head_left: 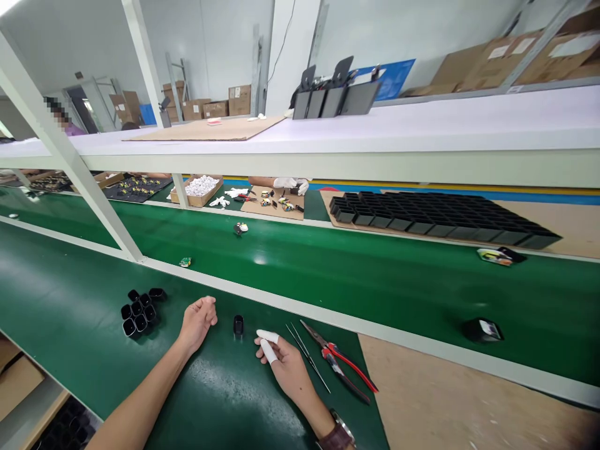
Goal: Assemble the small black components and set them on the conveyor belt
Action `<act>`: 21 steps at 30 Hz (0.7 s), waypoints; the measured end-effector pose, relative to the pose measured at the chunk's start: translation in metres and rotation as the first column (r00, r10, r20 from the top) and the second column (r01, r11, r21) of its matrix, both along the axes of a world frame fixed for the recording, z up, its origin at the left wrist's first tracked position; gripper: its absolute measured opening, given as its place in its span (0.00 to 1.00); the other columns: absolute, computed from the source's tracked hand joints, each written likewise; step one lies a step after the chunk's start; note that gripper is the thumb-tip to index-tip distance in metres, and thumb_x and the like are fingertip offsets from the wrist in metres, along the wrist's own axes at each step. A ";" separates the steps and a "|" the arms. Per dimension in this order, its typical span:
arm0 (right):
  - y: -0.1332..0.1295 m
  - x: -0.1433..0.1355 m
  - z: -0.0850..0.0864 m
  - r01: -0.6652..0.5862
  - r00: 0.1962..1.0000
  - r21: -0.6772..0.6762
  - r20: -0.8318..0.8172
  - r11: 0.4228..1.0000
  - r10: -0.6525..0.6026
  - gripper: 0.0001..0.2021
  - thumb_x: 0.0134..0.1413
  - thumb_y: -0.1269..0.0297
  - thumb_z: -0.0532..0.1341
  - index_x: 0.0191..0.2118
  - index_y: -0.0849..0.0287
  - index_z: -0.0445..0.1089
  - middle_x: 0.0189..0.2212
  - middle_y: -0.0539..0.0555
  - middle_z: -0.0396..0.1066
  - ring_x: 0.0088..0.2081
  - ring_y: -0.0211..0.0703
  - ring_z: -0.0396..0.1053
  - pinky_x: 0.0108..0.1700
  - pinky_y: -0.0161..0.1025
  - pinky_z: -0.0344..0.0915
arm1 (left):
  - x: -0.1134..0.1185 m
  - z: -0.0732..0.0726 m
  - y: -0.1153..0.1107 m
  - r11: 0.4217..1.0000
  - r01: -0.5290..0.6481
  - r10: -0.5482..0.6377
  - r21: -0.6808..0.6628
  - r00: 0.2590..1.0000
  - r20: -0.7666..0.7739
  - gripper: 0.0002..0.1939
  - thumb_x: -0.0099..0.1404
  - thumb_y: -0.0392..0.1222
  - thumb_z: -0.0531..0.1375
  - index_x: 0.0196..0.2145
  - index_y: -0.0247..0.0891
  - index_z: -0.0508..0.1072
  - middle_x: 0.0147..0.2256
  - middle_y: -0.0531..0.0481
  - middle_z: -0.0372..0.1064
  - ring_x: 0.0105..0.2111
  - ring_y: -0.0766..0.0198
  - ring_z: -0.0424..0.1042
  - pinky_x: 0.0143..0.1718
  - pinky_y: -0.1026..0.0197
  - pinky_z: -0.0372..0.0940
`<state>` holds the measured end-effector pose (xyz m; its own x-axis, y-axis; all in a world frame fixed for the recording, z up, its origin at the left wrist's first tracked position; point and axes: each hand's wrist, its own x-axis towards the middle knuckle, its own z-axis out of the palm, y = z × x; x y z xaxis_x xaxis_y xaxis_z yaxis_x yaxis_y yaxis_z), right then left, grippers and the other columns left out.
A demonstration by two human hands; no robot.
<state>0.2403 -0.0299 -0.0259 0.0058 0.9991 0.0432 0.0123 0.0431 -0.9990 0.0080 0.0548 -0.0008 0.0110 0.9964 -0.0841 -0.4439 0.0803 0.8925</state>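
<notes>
My left hand (199, 322) rests over the green bench with its fingers curled in; nothing shows in it. To its right a small black cup-shaped housing (239, 325) stands alone, between my two hands and apart from both. My right hand (284, 362) has white finger cots on two fingers, which are spread apart with nothing held. Just right of it lie metal tweezers (308, 357) and long-nose pliers (336, 359) with red and black handles. A cluster of similar black housings (139, 314) sits left of my left hand.
Beyond a pale rail runs a green conveyor belt (290, 253) carrying a green circuit board (185, 262), small assemblies and a black housing (482, 330). Across it are rows of black housings (435, 215) and a co-worker's gloved hand (285, 182). A white shelf (422, 134) spans above.
</notes>
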 end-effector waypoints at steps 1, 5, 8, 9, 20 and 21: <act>0.000 0.000 0.000 -0.004 1.000 0.002 0.003 1.000 0.004 0.26 0.59 0.38 0.62 0.47 0.57 0.77 0.38 0.59 0.79 0.31 0.45 0.76 0.34 0.45 0.77 | -0.001 0.000 0.001 1.000 -0.011 0.011 0.010 1.000 -0.015 0.20 0.61 0.54 0.72 0.37 0.33 0.78 0.20 0.59 0.59 0.19 0.72 0.59 0.24 0.66 0.60; 0.002 0.000 -0.002 -0.008 1.000 0.018 0.006 1.000 0.008 0.28 0.59 0.36 0.61 0.47 0.57 0.77 0.38 0.59 0.79 0.31 0.45 0.76 0.34 0.45 0.77 | -0.009 0.008 0.025 0.973 0.006 0.077 0.230 0.933 -0.352 0.32 0.56 0.47 0.75 0.57 0.44 0.74 0.44 0.46 0.77 0.44 0.58 0.76 0.44 0.57 0.70; 0.003 -0.001 -0.003 0.000 1.000 0.044 -0.007 0.999 0.000 0.29 0.58 0.35 0.62 0.48 0.58 0.77 0.37 0.59 0.79 0.31 0.45 0.77 0.33 0.44 0.77 | -0.021 0.022 0.062 0.928 0.049 0.265 0.370 0.614 -0.744 0.31 0.59 0.44 0.71 0.60 0.47 0.72 0.65 0.42 0.63 0.67 0.46 0.59 0.63 0.46 0.59; 0.003 -0.002 -0.003 0.001 1.000 0.052 -0.012 0.999 -0.001 0.30 0.57 0.35 0.62 0.47 0.59 0.77 0.37 0.60 0.79 0.30 0.46 0.77 0.33 0.44 0.76 | -0.025 0.027 0.074 0.927 0.024 0.304 0.375 0.540 -0.785 0.29 0.60 0.43 0.70 0.58 0.45 0.74 0.67 0.41 0.61 0.69 0.43 0.53 0.66 0.43 0.54; 0.006 -0.005 -0.005 0.080 0.994 0.127 -0.089 0.989 -0.069 0.26 0.60 0.46 0.64 0.57 0.55 0.71 0.44 0.59 0.76 0.34 0.45 0.77 0.31 0.43 0.77 | 0.012 0.058 0.086 0.938 0.145 0.164 0.316 0.618 -0.769 0.14 0.54 0.46 0.71 0.39 0.41 0.81 0.42 0.41 0.78 0.46 0.45 0.75 0.50 0.48 0.68; 0.006 -0.005 -0.004 0.118 0.990 0.158 -0.091 0.980 -0.105 0.27 0.59 0.48 0.65 0.60 0.54 0.68 0.48 0.60 0.75 0.37 0.46 0.77 0.33 0.44 0.77 | 0.024 0.058 0.070 0.930 0.202 0.111 0.309 0.644 -0.757 0.16 0.55 0.46 0.72 0.42 0.42 0.81 0.41 0.42 0.79 0.42 0.48 0.76 0.46 0.51 0.69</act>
<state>0.2351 -0.0242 -0.0300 0.1270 0.9715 0.2002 -0.0555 0.2085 -0.9765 0.0321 0.1247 0.0573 0.1459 0.9570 0.2506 0.3885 -0.2884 0.8751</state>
